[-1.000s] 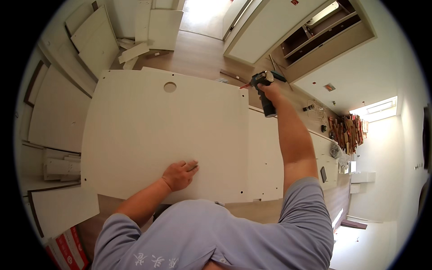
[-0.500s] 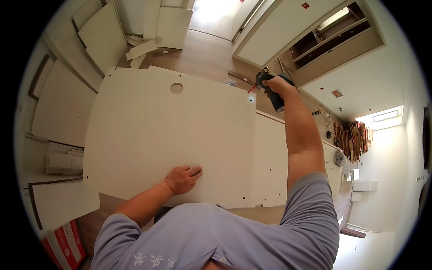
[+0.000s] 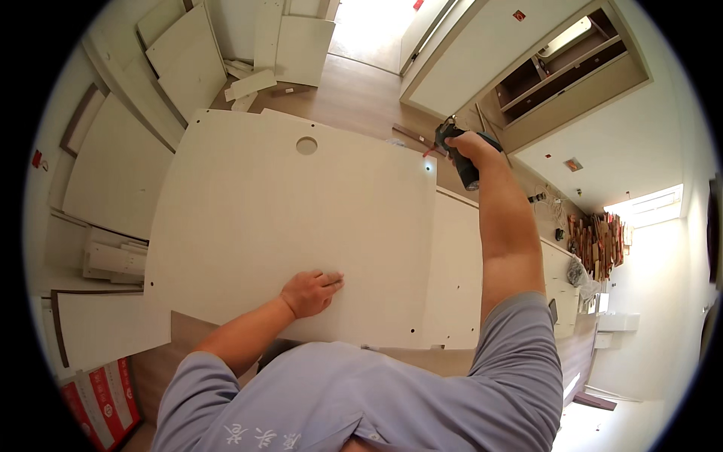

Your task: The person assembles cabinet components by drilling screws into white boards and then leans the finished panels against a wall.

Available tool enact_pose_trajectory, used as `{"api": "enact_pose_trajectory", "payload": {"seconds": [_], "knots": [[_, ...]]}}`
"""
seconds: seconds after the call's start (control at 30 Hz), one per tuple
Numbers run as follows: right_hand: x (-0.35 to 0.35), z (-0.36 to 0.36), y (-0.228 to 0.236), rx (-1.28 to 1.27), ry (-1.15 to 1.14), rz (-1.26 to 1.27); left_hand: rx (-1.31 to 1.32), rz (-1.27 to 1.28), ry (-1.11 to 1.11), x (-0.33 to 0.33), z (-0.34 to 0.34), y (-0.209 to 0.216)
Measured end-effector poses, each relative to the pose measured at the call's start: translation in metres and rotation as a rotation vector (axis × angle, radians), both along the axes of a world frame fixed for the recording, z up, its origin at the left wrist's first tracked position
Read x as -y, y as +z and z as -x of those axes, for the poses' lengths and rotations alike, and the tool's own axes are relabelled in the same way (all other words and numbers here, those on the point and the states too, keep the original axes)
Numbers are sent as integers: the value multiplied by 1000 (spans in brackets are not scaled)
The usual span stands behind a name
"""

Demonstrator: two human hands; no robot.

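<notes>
A large white panel (image 3: 286,211) lies flat in front of me, with a round cutout near its far edge and small dark holes near its corners. My left hand (image 3: 310,294) rests on its near middle part, fingers stretched to the right. My right hand (image 3: 470,145) is wrapped round a dark green and black cordless drill (image 3: 444,134) beyond the panel's far right corner. The drill's red-tipped end points down left, close to a corner hole (image 3: 428,168) that is lit by a small bright spot. I cannot tell if the tip touches the panel.
Another white panel (image 3: 458,248) extends out to the right from beneath the large one. More boards (image 3: 113,173) lean at the left, above red-and-white boxes (image 3: 102,403). At the back right stands a cabinet (image 3: 459,60) with an open compartment. Wood strips (image 3: 599,241) and cables lie at the right.
The whole view has shifted slightly, so most things sit a little further right. My right hand still holds the drill by the corner hole, and my left hand stays on the panel.
</notes>
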State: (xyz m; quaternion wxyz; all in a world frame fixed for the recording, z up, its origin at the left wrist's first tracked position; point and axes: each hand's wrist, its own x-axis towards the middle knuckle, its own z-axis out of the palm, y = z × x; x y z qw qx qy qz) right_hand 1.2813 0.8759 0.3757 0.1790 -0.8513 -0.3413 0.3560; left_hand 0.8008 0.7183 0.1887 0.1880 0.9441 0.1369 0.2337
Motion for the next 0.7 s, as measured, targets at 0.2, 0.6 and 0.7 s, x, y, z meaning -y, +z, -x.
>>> {"api": "enact_pose_trajectory", "payload": {"seconds": [0.2, 0.6, 0.7], "knots": [[55, 23, 14, -30, 40, -238, 143, 660, 282, -10, 3, -12], [261, 248, -29, -853, -5, -435, 1238, 2043, 504, -49, 10, -8], [259, 257, -26, -794, -6, -373, 1222, 2043, 445, -53, 8, 2]]}}
